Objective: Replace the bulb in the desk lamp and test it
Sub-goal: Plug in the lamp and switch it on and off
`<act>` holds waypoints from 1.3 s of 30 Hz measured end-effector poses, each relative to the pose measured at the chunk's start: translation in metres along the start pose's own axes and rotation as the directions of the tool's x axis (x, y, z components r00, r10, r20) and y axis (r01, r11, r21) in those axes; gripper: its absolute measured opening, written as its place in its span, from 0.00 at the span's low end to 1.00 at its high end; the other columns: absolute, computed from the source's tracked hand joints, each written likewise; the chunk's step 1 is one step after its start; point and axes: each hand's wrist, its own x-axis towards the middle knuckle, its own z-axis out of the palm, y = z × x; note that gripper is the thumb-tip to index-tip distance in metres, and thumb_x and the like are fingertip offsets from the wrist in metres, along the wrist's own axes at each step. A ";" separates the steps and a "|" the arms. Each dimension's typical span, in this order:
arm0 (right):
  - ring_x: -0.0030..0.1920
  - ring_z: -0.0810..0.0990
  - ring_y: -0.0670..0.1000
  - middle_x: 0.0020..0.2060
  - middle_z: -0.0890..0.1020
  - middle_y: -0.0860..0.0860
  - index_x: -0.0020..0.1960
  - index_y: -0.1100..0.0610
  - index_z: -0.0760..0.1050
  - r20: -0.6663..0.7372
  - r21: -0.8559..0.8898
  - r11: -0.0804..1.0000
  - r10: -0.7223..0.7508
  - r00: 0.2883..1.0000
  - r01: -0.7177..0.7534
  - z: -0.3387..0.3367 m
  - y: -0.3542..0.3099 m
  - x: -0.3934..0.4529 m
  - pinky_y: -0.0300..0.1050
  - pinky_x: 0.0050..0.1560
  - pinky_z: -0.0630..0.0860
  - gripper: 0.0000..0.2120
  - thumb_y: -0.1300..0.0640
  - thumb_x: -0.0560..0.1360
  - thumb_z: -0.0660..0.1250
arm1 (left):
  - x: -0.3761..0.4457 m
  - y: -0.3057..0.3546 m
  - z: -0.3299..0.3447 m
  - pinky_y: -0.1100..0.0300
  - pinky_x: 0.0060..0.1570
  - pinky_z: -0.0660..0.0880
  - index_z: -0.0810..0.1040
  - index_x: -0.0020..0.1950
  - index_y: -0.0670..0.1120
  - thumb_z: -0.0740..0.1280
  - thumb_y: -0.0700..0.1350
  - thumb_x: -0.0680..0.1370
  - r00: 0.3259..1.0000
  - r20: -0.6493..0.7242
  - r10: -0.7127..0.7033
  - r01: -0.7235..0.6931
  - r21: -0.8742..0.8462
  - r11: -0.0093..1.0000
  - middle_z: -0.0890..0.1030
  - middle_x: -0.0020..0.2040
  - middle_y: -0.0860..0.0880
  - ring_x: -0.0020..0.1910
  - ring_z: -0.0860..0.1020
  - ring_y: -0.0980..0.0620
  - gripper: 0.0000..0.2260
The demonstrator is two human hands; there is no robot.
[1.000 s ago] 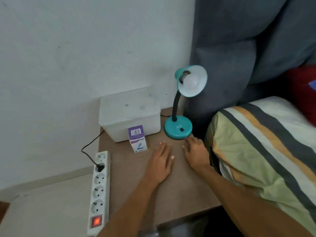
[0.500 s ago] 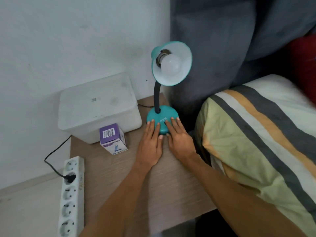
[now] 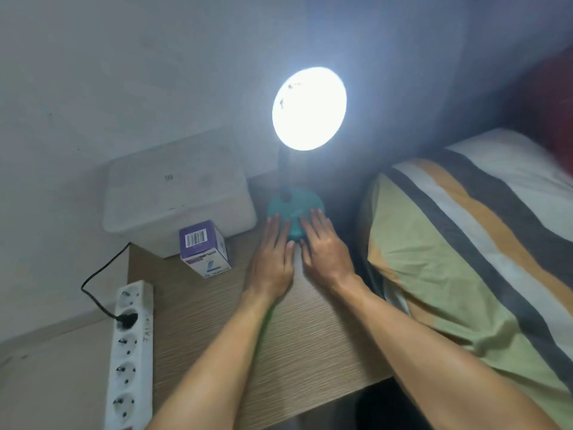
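The teal desk lamp stands at the back of the wooden bedside table (image 3: 217, 321). Its shade (image 3: 309, 108) faces me and glows bright white, so the bulb inside is washed out. My left hand (image 3: 274, 254) lies flat with straight fingers reaching onto the left of the lamp's round base (image 3: 294, 206). My right hand (image 3: 324, 246) lies flat beside it, fingertips on the front of the base. A purple and white bulb box (image 3: 204, 248) stands upright to the left of my hands.
A white lidded plastic box (image 3: 176, 190) sits against the wall behind the bulb box. A white power strip (image 3: 130, 352) with one black plug runs along the table's left edge. A striped pillow (image 3: 465, 259) and a grey headboard lie to the right.
The lamp has come on: its shade was dark half a second ago and now shines. Both hands moved forward from the tabletop onto the lamp's base.
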 end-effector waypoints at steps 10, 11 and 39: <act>0.73 0.67 0.63 0.71 0.71 0.65 0.73 0.64 0.68 0.017 0.014 1.000 -0.008 1.000 0.008 -0.003 -0.002 0.002 0.58 0.74 0.65 0.26 0.61 0.75 0.66 | 0.000 -0.002 0.001 0.48 0.82 0.54 0.58 0.83 0.46 0.50 0.51 0.87 1.000 -0.008 0.028 -0.028 0.033 0.999 0.54 0.84 0.46 0.84 0.49 0.50 0.24; 0.74 0.67 0.63 0.71 0.71 0.65 0.73 0.63 0.68 0.020 0.013 1.000 -0.007 1.000 0.007 -0.004 -0.002 0.002 0.57 0.74 0.64 0.26 0.61 0.76 0.66 | 0.000 -0.001 0.001 0.47 0.82 0.55 0.58 0.83 0.46 0.50 0.51 0.87 0.999 -0.008 0.032 -0.032 0.035 0.999 0.54 0.84 0.46 0.84 0.49 0.49 0.24; 0.73 0.67 0.62 0.73 0.68 0.62 0.75 0.57 0.65 0.051 0.029 0.998 0.054 0.997 -0.056 -0.014 -0.005 -0.009 0.55 0.65 0.75 0.31 0.61 0.74 0.70 | -0.017 0.009 -0.007 0.46 0.82 0.52 0.48 0.83 0.48 0.46 0.56 0.86 0.999 0.024 0.043 -0.046 0.165 0.985 0.46 0.83 0.48 0.83 0.43 0.50 0.26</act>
